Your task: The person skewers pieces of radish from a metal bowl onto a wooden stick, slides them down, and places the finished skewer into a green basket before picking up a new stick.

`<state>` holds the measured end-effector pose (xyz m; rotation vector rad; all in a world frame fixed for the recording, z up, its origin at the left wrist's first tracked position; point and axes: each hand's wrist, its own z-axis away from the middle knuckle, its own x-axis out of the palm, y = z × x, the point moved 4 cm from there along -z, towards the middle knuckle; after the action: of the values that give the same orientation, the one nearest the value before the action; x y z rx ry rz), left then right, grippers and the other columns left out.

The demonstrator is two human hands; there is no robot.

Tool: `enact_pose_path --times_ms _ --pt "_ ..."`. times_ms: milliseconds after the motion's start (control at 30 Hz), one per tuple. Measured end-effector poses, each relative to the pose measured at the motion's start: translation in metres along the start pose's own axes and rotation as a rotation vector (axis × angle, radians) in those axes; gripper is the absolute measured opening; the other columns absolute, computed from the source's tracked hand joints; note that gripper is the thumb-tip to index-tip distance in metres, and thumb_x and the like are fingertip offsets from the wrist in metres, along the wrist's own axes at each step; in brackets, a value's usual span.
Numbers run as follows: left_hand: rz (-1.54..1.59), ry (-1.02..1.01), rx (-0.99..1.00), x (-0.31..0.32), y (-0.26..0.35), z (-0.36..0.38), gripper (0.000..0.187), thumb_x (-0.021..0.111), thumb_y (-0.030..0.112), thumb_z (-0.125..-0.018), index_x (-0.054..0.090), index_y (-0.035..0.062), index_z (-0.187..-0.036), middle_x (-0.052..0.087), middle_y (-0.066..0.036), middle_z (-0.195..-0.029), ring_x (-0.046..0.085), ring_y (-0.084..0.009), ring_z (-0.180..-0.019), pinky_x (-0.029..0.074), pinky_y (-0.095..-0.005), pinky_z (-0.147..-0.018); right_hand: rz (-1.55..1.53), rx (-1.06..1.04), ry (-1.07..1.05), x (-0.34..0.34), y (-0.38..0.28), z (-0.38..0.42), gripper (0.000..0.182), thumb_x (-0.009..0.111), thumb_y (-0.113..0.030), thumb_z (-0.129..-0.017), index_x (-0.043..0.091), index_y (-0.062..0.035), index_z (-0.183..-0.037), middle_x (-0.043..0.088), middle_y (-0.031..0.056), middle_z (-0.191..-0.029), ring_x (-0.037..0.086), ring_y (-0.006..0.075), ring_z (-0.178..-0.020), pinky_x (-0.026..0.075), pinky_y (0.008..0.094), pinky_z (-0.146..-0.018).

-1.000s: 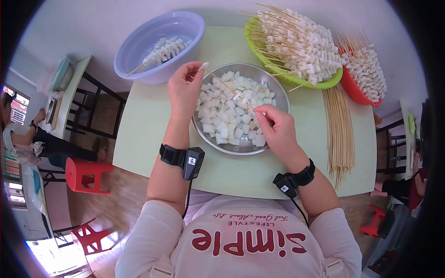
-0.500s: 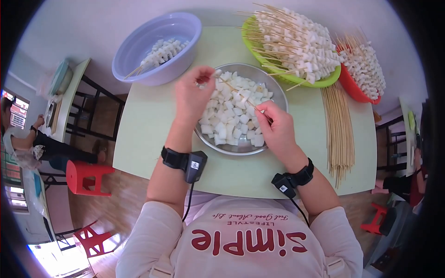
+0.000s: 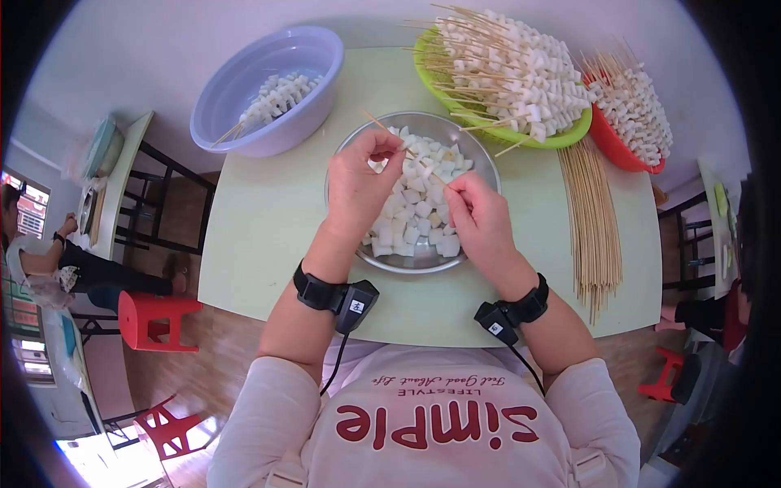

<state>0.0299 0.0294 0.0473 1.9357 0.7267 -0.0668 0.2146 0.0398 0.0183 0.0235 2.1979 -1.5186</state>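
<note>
A thin wooden skewer [image 3: 377, 121] is held over the steel bowl [image 3: 495, 175] of white cubes [image 3: 411, 213]. One end of it sticks out past the fingers of my left hand [image 3: 364, 175], which pinch it, possibly with a cube. My right hand [image 3: 478, 213] grips the skewer's lower part above the bowl's right side. White pieces show on the stretch between my hands. Whether my left fingertips hold a cube is hard to make out.
Loaded skewers lie in a lavender basin [image 3: 309, 118], a green basket [image 3: 578, 138] and a red basket [image 3: 618, 154]. Bare skewers [image 3: 594, 236] lie at the table's right. Red stools [image 3: 154, 319] stand on the floor. A person [image 3: 49, 260] is at the far left.
My left hand has moved right and slightly down along the skewer, closer to my right hand. The skewer's end now sticks out beyond it. My right hand has barely moved.
</note>
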Motion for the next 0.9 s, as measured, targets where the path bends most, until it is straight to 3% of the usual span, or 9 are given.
enact_pose_path --times_ms 467,567,633,667,733,767,833,900 --pt "0.036 0.002 -0.007 0.004 -0.005 0.001 0.013 0.072 0.001 -0.081 0.065 -0.0007 -0.092 0.068 -0.002 -0.082 0.061 -0.0074 -0.075 0.051 -0.0226 -0.072 -0.006 -0.017 0.003 0.002 0.002 0.0 0.011 0.06 -0.009 -0.091 0.052 -0.0038 -0.087 0.061 0.0126 -0.067 0.06 0.0288 -0.058 0.045 0.0354 -0.053" --pt "0.035 -0.008 -0.006 0.004 -0.003 0.001 0.013 0.072 0.001 -0.081 0.065 -0.001 -0.091 0.068 -0.003 -0.086 0.06 -0.0075 -0.074 0.05 -0.0229 -0.072 -0.004 -0.023 0.002 0.002 0.002 0.0 0.009 0.059 -0.009 -0.092 0.052 -0.0036 -0.088 0.06 0.0121 -0.065 0.059 0.0254 -0.056 0.044 0.034 -0.053" --pt "0.018 0.0 -0.029 0.003 0.002 0.0 0.014 0.074 0.003 -0.079 0.066 0.0016 -0.09 0.067 -0.004 -0.088 0.06 -0.0109 -0.073 0.05 -0.0245 -0.069 -0.099 0.017 0.069 -0.001 -0.001 0.0 0.009 0.058 -0.007 -0.093 0.052 -0.0025 -0.089 0.059 0.0094 -0.063 0.056 0.0169 -0.053 0.043 0.0303 -0.051" --pt "0.018 -0.001 -0.028 0.002 0.001 0.0 0.014 0.074 0.003 -0.079 0.066 0.0016 -0.09 0.067 -0.004 -0.088 0.06 -0.0109 -0.073 0.05 -0.0245 -0.069 -0.099 0.017 0.07 -0.002 -0.002 0.0 0.009 0.058 -0.007 -0.093 0.052 -0.0025 -0.089 0.059 0.0094 -0.063 0.056 0.0169 -0.053 0.043 0.0303 -0.051" --pt "-0.203 -0.178 0.03 0.006 -0.001 0.002 0.017 0.076 0.008 -0.075 0.068 0.006 -0.09 0.064 -0.005 -0.089 0.059 -0.019 -0.078 0.049 -0.031 -0.072 -0.235 0.066 0.108 -0.003 -0.001 -0.001 0.009 0.056 -0.006 -0.095 0.051 -0.0012 -0.089 0.057 0.0059 -0.061 0.052 0.0095 -0.053 0.041 0.0264 -0.05" --pt "-0.203 -0.179 0.03 0.006 -0.004 0.002 0.017 0.076 0.008 -0.075 0.068 0.006 -0.09 0.064 -0.005 -0.089 0.059 -0.019 -0.078 0.049 -0.031 -0.072 -0.235 0.066 0.108 -0.003 0.0 -0.001 0.009 0.056 -0.006 -0.095 0.051 -0.0012 -0.089 0.057 0.0059 -0.061 0.052 0.0095 -0.053 0.041 0.0264 -0.05" --pt "-0.408 -0.37 0.228 0.016 -0.008 0.008 0.021 0.077 0.011 -0.071 0.069 0.0094 -0.09 0.06 -0.006 -0.087 0.056 -0.0263 -0.085 0.047 -0.0371 -0.077 -0.231 0.061 0.088 -0.003 0.002 -0.001 0.01 0.057 -0.006 -0.095 0.051 -0.0007 -0.089 0.056 0.0039 -0.061 0.05 0.007 -0.053 0.041 0.0247 -0.05" --pt "-0.422 -0.382 0.229 0.017 -0.011 0.009 0.021 0.077 0.011 -0.07 0.069 0.0096 -0.09 0.06 -0.007 -0.088 0.056 -0.0274 -0.087 0.046 -0.0386 -0.079 -0.228 0.059 0.089 -0.002 0.001 -0.001 0.01 0.057 -0.005 -0.095 0.051 -0.0008 -0.089 0.055 0.004 -0.061 0.05 0.007 -0.053 0.04 0.0247 -0.05"
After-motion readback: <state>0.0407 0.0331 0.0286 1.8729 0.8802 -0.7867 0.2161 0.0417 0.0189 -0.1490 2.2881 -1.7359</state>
